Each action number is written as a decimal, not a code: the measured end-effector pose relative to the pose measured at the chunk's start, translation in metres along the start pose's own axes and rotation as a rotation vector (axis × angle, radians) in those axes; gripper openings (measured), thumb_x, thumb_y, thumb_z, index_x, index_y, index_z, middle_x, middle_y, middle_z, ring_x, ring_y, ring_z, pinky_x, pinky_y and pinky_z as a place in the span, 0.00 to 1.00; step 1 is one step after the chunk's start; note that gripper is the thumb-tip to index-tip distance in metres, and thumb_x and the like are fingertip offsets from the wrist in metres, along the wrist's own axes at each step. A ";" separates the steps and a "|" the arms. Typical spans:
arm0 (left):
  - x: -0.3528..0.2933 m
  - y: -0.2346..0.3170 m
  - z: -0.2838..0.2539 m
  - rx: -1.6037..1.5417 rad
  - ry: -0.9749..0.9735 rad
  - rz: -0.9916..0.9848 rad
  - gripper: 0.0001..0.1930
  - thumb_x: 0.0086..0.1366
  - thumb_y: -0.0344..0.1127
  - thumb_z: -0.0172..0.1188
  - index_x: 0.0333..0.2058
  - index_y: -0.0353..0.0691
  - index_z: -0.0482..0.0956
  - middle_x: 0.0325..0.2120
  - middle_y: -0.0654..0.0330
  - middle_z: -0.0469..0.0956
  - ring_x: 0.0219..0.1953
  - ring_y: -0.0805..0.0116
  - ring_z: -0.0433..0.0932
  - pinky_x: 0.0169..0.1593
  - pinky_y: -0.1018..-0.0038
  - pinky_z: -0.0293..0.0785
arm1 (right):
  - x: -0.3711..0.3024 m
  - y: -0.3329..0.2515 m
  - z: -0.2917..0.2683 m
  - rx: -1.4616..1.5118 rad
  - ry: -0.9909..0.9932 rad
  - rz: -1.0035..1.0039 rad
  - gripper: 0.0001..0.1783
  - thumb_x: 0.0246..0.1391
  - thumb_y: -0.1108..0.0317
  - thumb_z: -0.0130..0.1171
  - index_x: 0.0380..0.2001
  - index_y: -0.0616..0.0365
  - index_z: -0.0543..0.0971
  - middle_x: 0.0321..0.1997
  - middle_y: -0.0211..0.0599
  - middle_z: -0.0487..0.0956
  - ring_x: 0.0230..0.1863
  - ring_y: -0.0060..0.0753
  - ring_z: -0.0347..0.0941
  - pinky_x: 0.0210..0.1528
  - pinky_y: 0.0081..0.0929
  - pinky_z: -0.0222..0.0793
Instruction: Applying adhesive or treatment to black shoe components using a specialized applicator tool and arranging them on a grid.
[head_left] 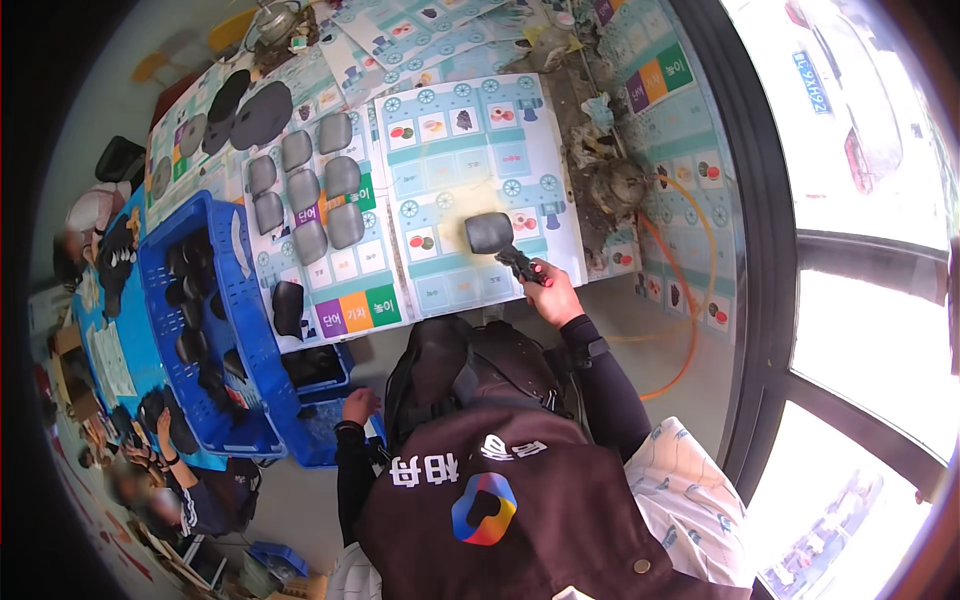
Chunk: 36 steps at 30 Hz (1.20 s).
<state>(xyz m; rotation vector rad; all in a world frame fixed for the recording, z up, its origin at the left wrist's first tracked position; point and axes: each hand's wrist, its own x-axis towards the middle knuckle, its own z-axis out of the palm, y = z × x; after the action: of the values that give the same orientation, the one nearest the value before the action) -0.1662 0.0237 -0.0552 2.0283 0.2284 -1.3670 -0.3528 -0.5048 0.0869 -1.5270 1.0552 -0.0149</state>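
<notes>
My right hand (553,295) is closed around the handle of a black clamp-like tool (520,265) with red bits. At the tool's far end, over the table, is a dark grey rounded pad (489,233); whether the tool grips it is too small to tell. Low beside my lap is my left hand (361,405), its fingers loosely curled and nothing visible in them. Several grey pads (303,190) lie in rows on the left part of the printed table cover (450,180). A glossy black piece (288,307) rests at the near left corner.
Left of the table stands a blue crate (265,400) holding black pieces. Flat dark discs (262,115) and a kettle (276,20) are farther back. Orange hoses (690,290) hang at the right, near a crusted, dirty edge. Two other people (170,500) sit at the left.
</notes>
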 end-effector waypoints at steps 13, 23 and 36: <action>-0.002 0.008 0.003 0.009 -0.010 -0.009 0.15 0.70 0.43 0.53 0.44 0.37 0.80 0.34 0.55 0.84 0.33 0.66 0.84 0.35 0.72 0.78 | -0.003 0.000 0.011 -0.080 -0.010 -0.054 0.10 0.49 0.69 0.61 0.30 0.63 0.72 0.19 0.47 0.70 0.25 0.53 0.69 0.34 0.39 0.67; -0.007 0.008 -0.001 -0.027 -0.015 -0.014 0.15 0.70 0.41 0.52 0.46 0.38 0.80 0.34 0.56 0.84 0.32 0.66 0.84 0.34 0.73 0.77 | -0.009 0.016 -0.008 -0.103 0.088 -0.071 0.10 0.47 0.69 0.57 0.33 0.63 0.74 0.23 0.52 0.74 0.30 0.61 0.72 0.37 0.42 0.70; -0.023 0.034 0.001 0.184 0.015 0.004 0.16 0.71 0.41 0.51 0.48 0.39 0.79 0.36 0.56 0.84 0.34 0.66 0.83 0.35 0.73 0.77 | -0.004 0.021 -0.012 -0.025 0.215 -0.108 0.11 0.47 0.69 0.59 0.32 0.65 0.74 0.25 0.55 0.76 0.32 0.63 0.72 0.38 0.42 0.69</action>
<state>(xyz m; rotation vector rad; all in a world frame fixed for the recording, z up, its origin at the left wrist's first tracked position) -0.1600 0.0024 -0.0206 2.1886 0.1084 -1.4154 -0.3747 -0.5088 0.0759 -1.6299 1.1435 -0.2468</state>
